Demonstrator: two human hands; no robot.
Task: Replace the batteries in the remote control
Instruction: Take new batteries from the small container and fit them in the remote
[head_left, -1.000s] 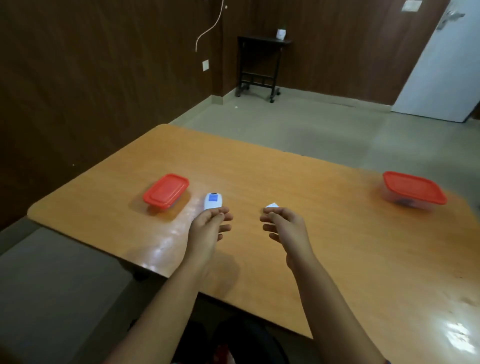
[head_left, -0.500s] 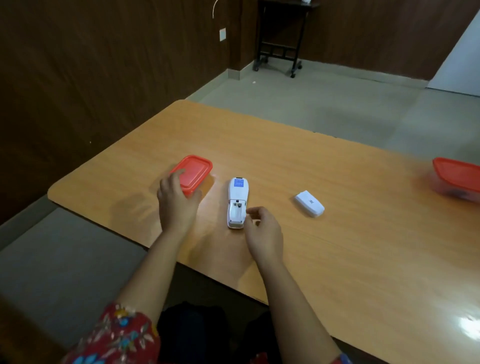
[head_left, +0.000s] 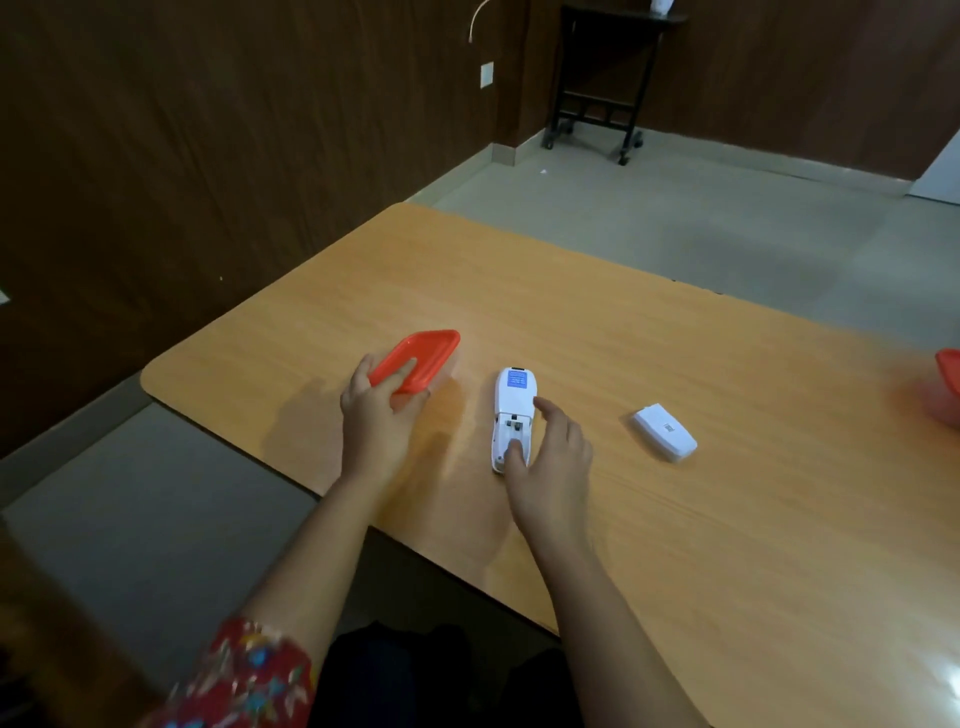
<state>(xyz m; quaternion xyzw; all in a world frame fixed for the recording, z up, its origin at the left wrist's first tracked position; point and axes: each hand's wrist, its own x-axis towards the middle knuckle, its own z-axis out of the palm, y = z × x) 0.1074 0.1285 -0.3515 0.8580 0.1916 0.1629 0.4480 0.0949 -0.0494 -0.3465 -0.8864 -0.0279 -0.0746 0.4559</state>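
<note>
- Left hand (head_left: 379, 415): forearm reaches forward over the near edge of the tan wooden table (head_left: 727, 545). The fingers are curled round the near edge of a red rectangular plastic lid (head_left: 423, 353), with one finger lying on top of it. The lid sits tilted, far end higher.
- We cannot make out the box under that lid; only a pale blur shows beside it.
- Right hand (head_left: 553, 467): palm down, low over the table, fingers (head_left: 550, 413) spread apart and relaxed, gripping nothing. The thumb tip touches the near end of the white plastic remote control (head_left: 514, 397).
- The remote lies face down on the table between our two hands, blue label at its far end and battery bay uncovered at the near end. The thumb hides part of the bay; we cannot tell whether cells sit inside.
- White rectangular battery cover (head_left: 665, 440): flat on the table, right of the remote, well apart from it and from the right hand.
- Second red-lidded container (head_left: 948, 384): cut off by the right frame edge and blurred.
- Red floral sleeve (head_left: 244, 675) on the left arm, blurred, partly out of frame.
</note>
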